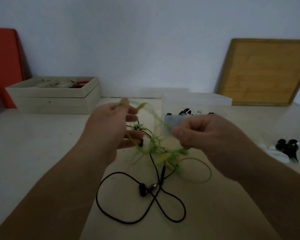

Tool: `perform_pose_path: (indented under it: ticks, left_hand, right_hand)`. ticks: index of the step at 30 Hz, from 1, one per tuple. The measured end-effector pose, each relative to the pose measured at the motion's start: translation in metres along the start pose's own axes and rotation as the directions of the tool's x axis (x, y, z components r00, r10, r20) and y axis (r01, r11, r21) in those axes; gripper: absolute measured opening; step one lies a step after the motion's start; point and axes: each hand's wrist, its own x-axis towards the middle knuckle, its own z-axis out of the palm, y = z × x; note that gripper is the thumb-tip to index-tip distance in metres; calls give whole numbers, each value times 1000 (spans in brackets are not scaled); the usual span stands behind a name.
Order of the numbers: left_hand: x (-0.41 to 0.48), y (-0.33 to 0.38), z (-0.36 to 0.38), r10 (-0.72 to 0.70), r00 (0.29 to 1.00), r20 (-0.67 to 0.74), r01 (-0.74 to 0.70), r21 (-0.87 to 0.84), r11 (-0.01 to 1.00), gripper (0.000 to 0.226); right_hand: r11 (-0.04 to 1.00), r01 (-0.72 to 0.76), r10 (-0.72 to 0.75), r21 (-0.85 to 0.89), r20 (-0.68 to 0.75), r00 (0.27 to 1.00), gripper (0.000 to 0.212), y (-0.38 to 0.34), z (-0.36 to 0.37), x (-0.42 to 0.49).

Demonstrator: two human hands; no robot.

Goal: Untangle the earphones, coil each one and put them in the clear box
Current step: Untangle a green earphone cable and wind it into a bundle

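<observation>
- Head view: left hand (111, 125) is raised, its grip pinching the green earphones (154, 144); right hand (199, 134) pinches another strand.
- Black earphones (143, 189) lie on the near tabletop (42, 144), tangled into the green.
- Clear box (215, 101) sits far, behind the right hand.

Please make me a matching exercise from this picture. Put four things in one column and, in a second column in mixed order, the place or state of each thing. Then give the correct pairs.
Things
1. green earphones
2. black earphones
3. wooden board
4. beige box

Places or states
A. leans against the wall on the right
B. stands at the back left of the table
C. pinched by the left hand and the right hand
D. lies mostly in loops on the table, nearest the person

Pairs: 1-C, 2-D, 3-A, 4-B
</observation>
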Motion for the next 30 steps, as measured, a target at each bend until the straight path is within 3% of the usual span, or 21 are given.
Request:
perform_pose_path:
  ticks: [2, 5, 10, 13, 15, 17, 18, 19, 21, 24, 26, 27, 29, 30]
  left_hand:
    - [10, -2, -11, -18, 995, -97, 10, -80, 997, 32]
    - [19, -3, -20, -52, 989, -139, 22, -212, 977, 32]
    - [17, 7, -23, -149, 988, 29, 147, -421, 895, 54]
    - [18, 9, -29, -50, 998, -23, 38, -364, 931, 47]
    - [23, 4, -36, 146, 966, -213, -168, -88, 982, 45]
    - [27, 0, -38, 312, 879, -360, -263, 180, 948, 46]
    - [28, -1, -37, 298, 880, -370, -256, 159, 953, 47]
    - [26, 0, -35, 204, 921, -333, -209, 21, 978, 48]
    - [20, 7, -30, -49, 991, -124, 6, -327, 945, 54]
    - [17, 11, -32, -105, 994, 32, 109, -422, 900, 55]
    - [22, 10, -41, 12, 993, -117, -34, -193, 981, 49]
    - [25, 6, -48, 139, 961, -239, -133, 39, 990, 46]
    - [29, 1, -58, 415, 821, -393, -200, 482, 853, 33]
    - [31, 0, -58, 470, 775, -423, -206, 534, 820, 32]
  right_hand:
    - [998, 9, -8, 64, -19, 1000, 47, 4, -13, 4]
    - [962, -22, 10, 273, 44, 999, 27, 7, -24, 7]
    - [893, -54, 45, 448, 31, 999, 27, 5, -31, 7]
    - [848, -46, 84, 528, -49, 995, 29, 3, -38, 8]
    - [844, -30, 109, 535, -115, 987, 30, 5, -46, 10]
    - [883, -16, 119, 468, -192, 974, 26, 9, -51, 12]
    - [911, -13, 120, 413, -234, 965, 26, 11, -53, 13]
    - [939, -21, 121, 344, -274, 954, 27, 12, -53, 13]
    - [991, -59, 96, 119, -332, 939, 33, 15, -54, 13]
    - [962, -149, 76, -227, -302, 950, 48, 18, -51, 12]
    - [949, -181, 96, -259, -310, 946, 54, 20, -52, 11]
    - [944, -192, 95, -268, -337, 937, 55, 21, -53, 11]
    - [931, -207, 78, -301, -391, 917, 54, 23, -56, 12]
    - [923, -212, 70, -323, -398, 915, 53, 22, -57, 13]
